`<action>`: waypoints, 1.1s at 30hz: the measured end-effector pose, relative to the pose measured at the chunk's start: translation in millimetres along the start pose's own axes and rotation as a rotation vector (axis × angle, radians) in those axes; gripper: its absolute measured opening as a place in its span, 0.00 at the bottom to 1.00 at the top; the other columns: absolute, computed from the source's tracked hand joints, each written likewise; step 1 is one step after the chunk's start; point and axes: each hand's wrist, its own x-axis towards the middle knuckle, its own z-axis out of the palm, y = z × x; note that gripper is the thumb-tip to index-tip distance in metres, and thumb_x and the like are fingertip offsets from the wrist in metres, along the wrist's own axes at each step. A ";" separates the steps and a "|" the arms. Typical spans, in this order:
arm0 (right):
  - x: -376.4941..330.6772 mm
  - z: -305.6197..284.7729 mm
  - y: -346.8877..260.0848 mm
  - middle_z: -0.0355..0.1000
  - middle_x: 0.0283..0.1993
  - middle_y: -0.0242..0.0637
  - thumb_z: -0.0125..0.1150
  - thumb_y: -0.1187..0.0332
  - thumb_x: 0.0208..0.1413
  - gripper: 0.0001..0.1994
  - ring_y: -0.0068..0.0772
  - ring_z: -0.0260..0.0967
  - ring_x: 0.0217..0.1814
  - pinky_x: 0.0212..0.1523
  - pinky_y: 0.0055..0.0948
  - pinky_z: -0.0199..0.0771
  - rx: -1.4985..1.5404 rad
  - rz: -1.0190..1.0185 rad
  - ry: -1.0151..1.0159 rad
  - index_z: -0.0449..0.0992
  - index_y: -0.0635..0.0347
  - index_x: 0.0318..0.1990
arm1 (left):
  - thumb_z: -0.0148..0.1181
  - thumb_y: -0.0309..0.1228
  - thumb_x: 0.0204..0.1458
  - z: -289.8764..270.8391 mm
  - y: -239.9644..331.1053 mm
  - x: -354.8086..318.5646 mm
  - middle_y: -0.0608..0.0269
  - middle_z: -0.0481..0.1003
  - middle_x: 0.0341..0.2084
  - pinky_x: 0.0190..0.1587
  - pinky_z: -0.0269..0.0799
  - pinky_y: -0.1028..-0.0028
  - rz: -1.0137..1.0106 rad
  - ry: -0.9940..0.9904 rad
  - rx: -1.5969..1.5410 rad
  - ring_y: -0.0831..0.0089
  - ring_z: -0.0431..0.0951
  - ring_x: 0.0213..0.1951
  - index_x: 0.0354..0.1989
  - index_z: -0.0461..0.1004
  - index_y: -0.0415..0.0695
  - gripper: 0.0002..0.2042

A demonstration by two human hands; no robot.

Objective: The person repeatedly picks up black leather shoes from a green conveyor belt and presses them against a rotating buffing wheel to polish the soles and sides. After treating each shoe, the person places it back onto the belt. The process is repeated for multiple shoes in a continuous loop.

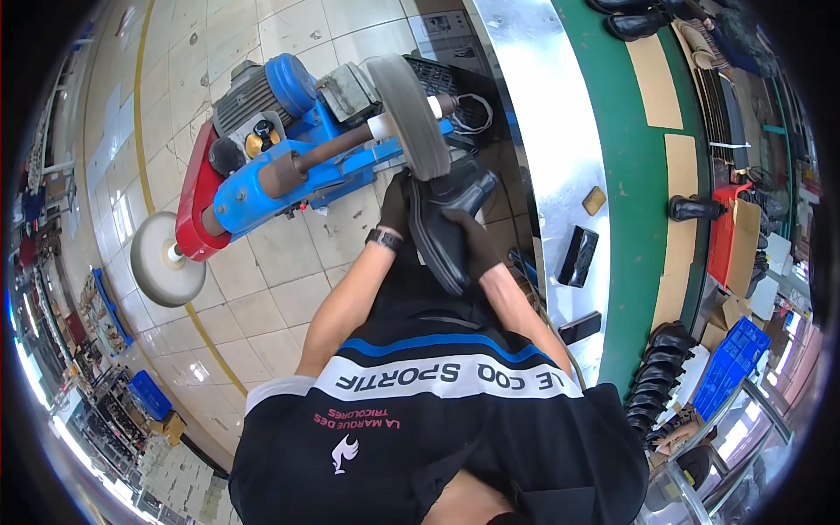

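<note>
A black leather boot is in both my hands, its sole edge turned to the left and one end pointing down toward me. My left hand, in a dark glove, grips the boot from its left side; the fingers are partly hidden behind it. From the right, my gloved right hand wraps around the boot's upper. Just above the boot is a grey buffing wheel, its face blurred. The boot's upper part meets the wheel's lower edge, though I cannot tell how firmly they touch.
The wheel sits on a blue polishing machine with a motor, a red belt guard and a second, pale wheel. To the right runs a metal ledge beside a green conveyor. Another black shoe stands there.
</note>
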 end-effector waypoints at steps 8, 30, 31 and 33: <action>-59.7 32.0 2.4 0.67 0.59 0.47 0.69 0.58 0.50 0.42 0.34 0.68 0.57 0.59 0.29 0.66 -0.433 -0.451 -0.024 0.54 0.71 0.66 | 0.51 0.41 0.60 61.4 63.5 -111.9 0.57 0.78 0.43 0.51 0.73 0.69 -0.031 0.092 -0.220 0.67 0.77 0.47 0.51 0.72 0.37 0.20; -87.5 -13.6 -2.9 0.73 0.50 0.47 0.57 0.70 0.45 0.33 0.40 0.76 0.46 0.49 0.35 0.78 0.017 -0.092 -0.254 0.62 0.67 0.63 | 0.62 0.33 0.52 47.1 49.3 -40.9 0.52 0.77 0.47 0.57 0.69 0.66 0.208 -0.161 1.495 0.61 0.74 0.55 0.59 0.67 0.42 0.25; -87.0 -14.7 -1.0 0.73 0.50 0.49 0.58 0.68 0.45 0.33 0.42 0.76 0.46 0.49 0.36 0.78 0.100 -0.079 -0.243 0.62 0.68 0.62 | 0.63 0.33 0.51 70.5 66.0 -52.2 0.52 0.77 0.47 0.56 0.70 0.65 0.036 -0.132 1.063 0.60 0.75 0.54 0.59 0.67 0.42 0.25; -82.1 -16.2 2.1 0.73 0.50 0.52 0.57 0.67 0.46 0.32 0.47 0.75 0.47 0.50 0.41 0.78 0.203 -0.085 -0.261 0.62 0.70 0.61 | 0.66 0.33 0.47 71.6 70.1 -51.4 0.51 0.77 0.47 0.56 0.70 0.64 0.016 -0.230 0.580 0.58 0.75 0.53 0.58 0.67 0.41 0.28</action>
